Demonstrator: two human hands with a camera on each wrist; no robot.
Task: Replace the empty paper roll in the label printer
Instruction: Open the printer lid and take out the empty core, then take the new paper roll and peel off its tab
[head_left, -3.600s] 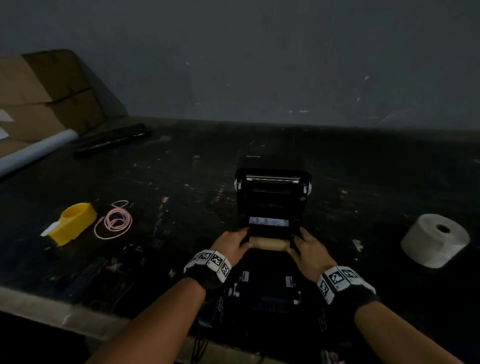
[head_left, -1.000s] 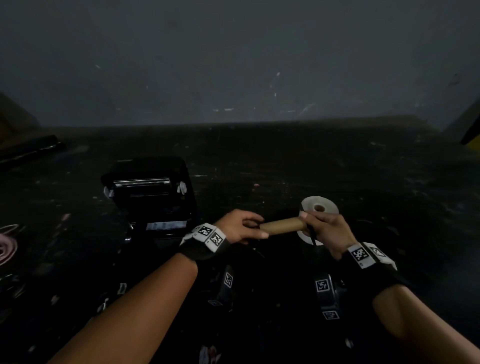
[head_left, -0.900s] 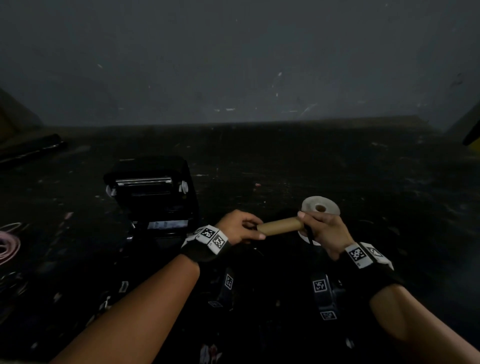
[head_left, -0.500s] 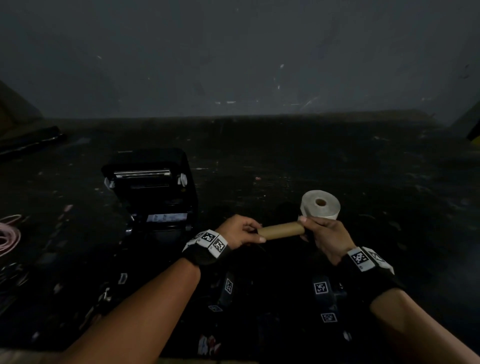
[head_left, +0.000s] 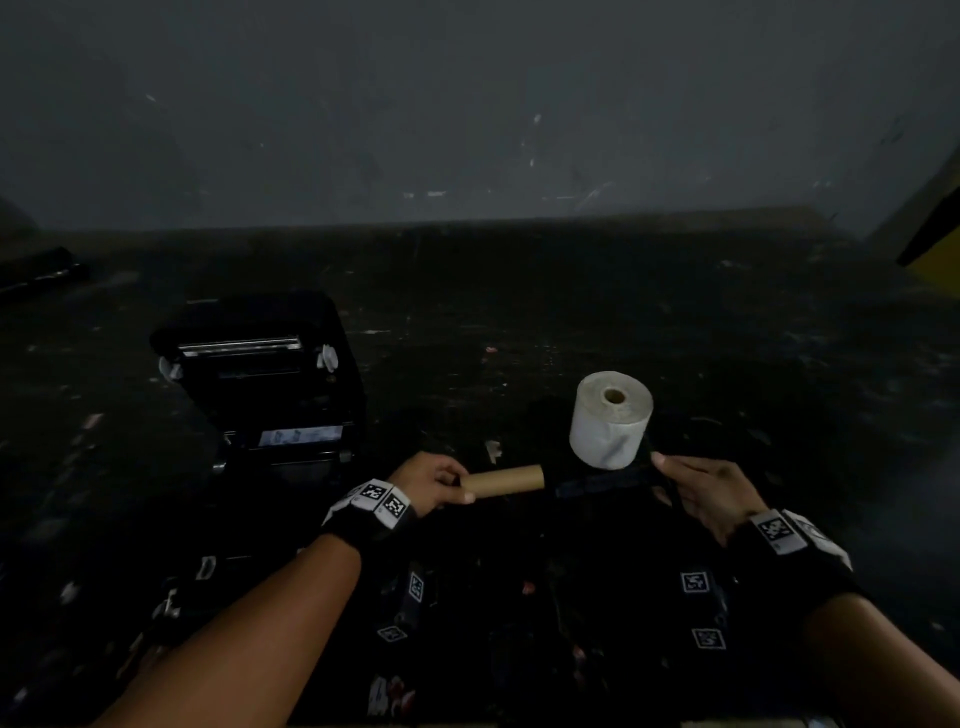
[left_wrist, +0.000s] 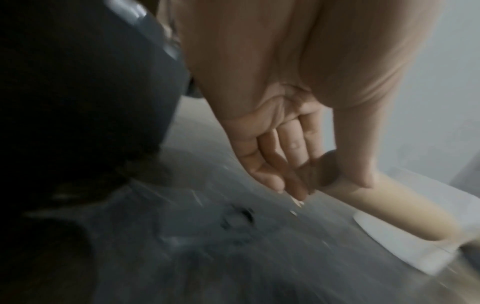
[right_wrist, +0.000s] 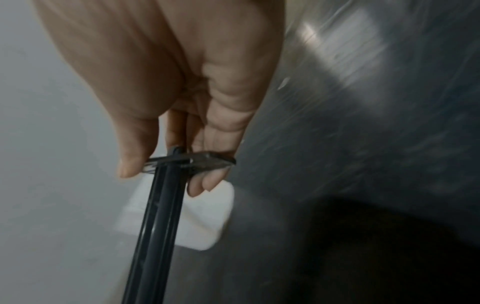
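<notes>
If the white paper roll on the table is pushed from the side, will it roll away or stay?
The white paper roll stands on its flat end, core hole up, so a low push would probably slide it, not roll it. It looks fully wound, likely fairly heavy for its size. A high push might tip it; then it could roll.

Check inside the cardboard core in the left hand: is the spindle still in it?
No. The cardboard core in the left hand has come off the black spindle, which the right hand pinches at its flange. The core's bore itself is not visible.
</notes>
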